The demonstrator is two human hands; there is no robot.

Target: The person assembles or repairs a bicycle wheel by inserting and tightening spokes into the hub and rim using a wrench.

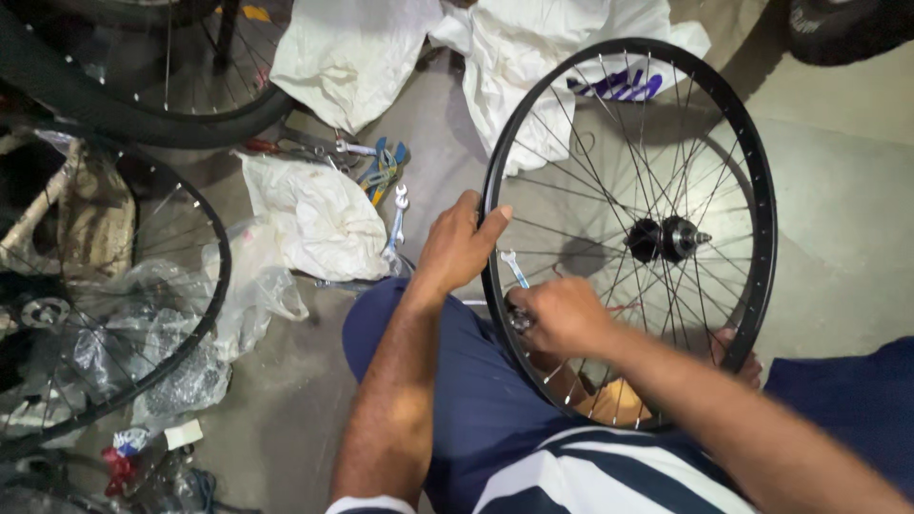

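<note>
Bare spoked wheel held upright across the lap, both hands working at its rim.

The black wheel (pixel 752 219), no tyre on it, stands on the thigh with its hub (pixel 666 238) free. The left hand (pixel 459 246) is closed around the rim's edge; the right hand (pixel 562 314) is curled tight on a small tool (pixel 520 320) at a spoke's end. How many spokes are already adjusted cannot be told. On the floor (pixel 838 190) lie spanners (pixel 398 214), pliers (pixel 381 171), white cloths (pixel 347 52) and another wheel (pixel 143 314).
</note>
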